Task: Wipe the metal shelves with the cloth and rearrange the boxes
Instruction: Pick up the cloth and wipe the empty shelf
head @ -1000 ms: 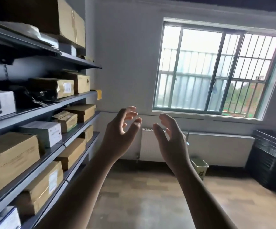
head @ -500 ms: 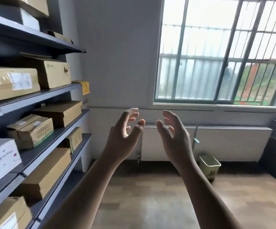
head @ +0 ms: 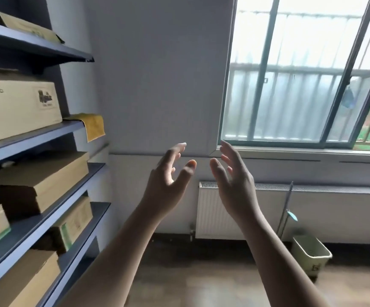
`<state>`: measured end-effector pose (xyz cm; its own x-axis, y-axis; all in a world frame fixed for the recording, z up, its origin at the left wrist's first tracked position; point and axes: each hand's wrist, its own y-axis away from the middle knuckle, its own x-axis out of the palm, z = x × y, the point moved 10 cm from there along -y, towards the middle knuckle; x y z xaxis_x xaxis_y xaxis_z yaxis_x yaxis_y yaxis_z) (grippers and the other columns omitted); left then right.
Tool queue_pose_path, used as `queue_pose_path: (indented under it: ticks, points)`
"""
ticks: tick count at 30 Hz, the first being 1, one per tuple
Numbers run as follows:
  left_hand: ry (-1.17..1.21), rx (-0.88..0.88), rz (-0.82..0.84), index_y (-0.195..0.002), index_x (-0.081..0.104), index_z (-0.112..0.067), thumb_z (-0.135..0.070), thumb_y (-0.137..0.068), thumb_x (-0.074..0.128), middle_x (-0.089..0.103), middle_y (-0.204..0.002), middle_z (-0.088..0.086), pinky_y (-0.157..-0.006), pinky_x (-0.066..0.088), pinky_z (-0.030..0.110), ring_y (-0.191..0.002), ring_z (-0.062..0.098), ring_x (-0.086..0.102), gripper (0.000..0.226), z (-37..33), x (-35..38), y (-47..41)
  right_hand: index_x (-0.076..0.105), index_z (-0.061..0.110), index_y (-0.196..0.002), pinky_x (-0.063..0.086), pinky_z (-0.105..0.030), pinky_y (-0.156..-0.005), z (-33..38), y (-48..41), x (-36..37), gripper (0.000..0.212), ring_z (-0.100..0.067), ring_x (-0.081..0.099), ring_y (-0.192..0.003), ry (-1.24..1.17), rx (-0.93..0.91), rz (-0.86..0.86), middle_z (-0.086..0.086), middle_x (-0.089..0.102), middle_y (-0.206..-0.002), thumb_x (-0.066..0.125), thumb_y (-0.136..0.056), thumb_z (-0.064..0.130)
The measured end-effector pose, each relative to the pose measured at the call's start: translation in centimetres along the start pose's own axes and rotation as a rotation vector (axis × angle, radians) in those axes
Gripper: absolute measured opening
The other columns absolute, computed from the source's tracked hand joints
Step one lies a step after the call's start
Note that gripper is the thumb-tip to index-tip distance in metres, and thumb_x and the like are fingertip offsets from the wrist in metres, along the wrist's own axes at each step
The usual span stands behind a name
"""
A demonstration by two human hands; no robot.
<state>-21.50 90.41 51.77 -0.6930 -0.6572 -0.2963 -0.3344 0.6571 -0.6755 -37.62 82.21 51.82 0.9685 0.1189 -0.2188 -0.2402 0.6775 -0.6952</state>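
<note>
Grey-blue metal shelves (head: pixel 46 134) run along the left wall with several cardboard boxes on them. A large printed box (head: pixel 18 107) sits on an upper shelf, a flat brown box (head: pixel 40 180) on the one below, and a green-edged box (head: pixel 73 224) lower down. A yellow cloth (head: pixel 94 126) hangs over the far end of the upper shelf. My left hand (head: pixel 168 185) and my right hand (head: pixel 232 185) are raised in mid-air, palms facing each other, fingers relaxed, holding nothing. Both are to the right of the shelves and apart from the cloth.
A barred window (head: pixel 301 74) fills the far wall on the right, with a white radiator (head: pixel 213 211) under it. A pale green bin (head: pixel 310 253) stands on the wooden floor beside a thin pole (head: pixel 287 207). Open floor lies between the shelves and the bin.
The view has moved forward toward the far wall and the shelf end; the boxes and yellow cloth look bigger and nearer. Both hands stay raised and empty in the same pose.
</note>
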Motion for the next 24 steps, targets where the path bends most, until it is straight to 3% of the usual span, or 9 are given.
queue_pose_path:
  ticks: [10, 19, 24]
  points:
    - [0.098, 0.048, -0.050, -0.140, 0.051, -0.032, -0.066, -0.089, 0.047, 0.057, -0.137, -0.018, -0.109, 0.046, 0.036, -0.130, -0.003, 0.050, 0.061, 17.9, 4.3, -18.5, 0.048, 0.032, -0.147, 0.047, -0.044, -0.108, -15.4, -17.3, 10.8, 0.072, -0.006, 0.056, -0.128, 0.013, -0.015, -0.018, 0.008, 0.058, -0.143, 0.047, -0.084, 0.069]
    - [0.142, 0.067, 0.016, -0.137, 0.049, -0.035, -0.067, -0.088, 0.045, 0.055, -0.129, -0.026, -0.099, 0.042, 0.019, -0.126, -0.006, 0.051, 0.059, 29.5, 9.8, -37.5, 0.045, 0.034, -0.149, 0.047, -0.045, -0.108, -26.9, -34.7, 17.9, 0.071, -0.002, 0.053, -0.130, 0.086, -0.015, -0.037, 0.011, 0.056, -0.144, 0.048, -0.088, 0.069]
    - [0.141, 0.056, -0.003, -0.139, 0.050, -0.031, -0.064, -0.087, 0.047, 0.057, -0.134, -0.019, -0.106, 0.043, 0.026, -0.129, -0.004, 0.051, 0.061, 35.8, 11.1, -43.6, 0.045, 0.032, -0.149, 0.047, -0.045, -0.108, -32.7, -41.5, 21.7, 0.074, -0.004, 0.055, -0.128, 0.068, -0.003, -0.047, 0.008, 0.055, -0.144, 0.045, -0.086, 0.070]
